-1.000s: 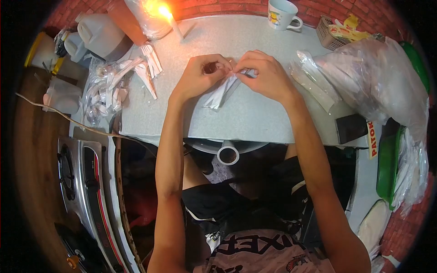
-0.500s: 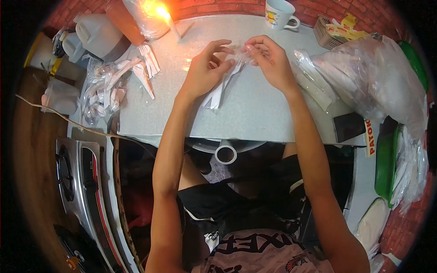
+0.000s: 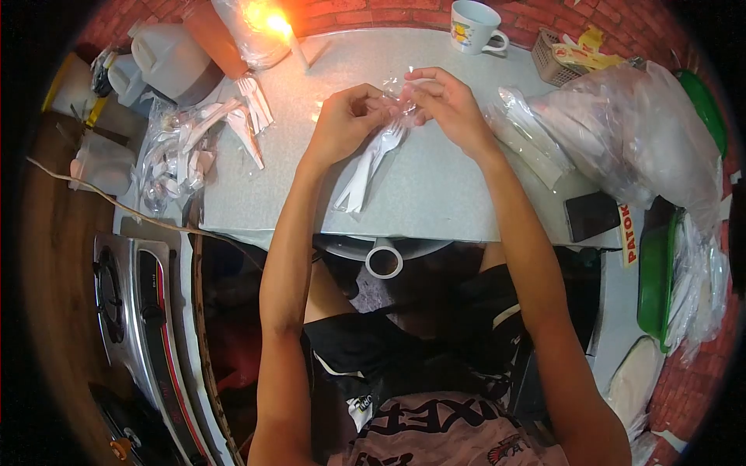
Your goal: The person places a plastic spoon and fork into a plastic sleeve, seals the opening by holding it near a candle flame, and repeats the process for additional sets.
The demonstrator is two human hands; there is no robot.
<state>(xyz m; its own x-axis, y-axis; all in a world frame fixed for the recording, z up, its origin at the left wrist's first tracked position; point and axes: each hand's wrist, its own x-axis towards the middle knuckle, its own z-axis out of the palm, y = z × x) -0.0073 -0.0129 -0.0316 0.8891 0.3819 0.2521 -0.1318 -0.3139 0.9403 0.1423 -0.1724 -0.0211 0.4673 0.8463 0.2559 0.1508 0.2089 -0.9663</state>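
Left hand point(image 3: 351, 123) and right hand point(image 3: 449, 105) pinch clear wrapper point(image 3: 394, 88) around white cutlery point(image 3: 368, 167); lit candle point(image 3: 299, 54) and mug point(image 3: 472, 29) stand beyond, bulky bag point(image 3: 637, 132) at right.

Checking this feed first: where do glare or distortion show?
Head view: candle flame blown out; head view: glints on the clear wrapper between left hand and right hand; head view: wide-angle distortion bows the table's far edge, picture corners black.
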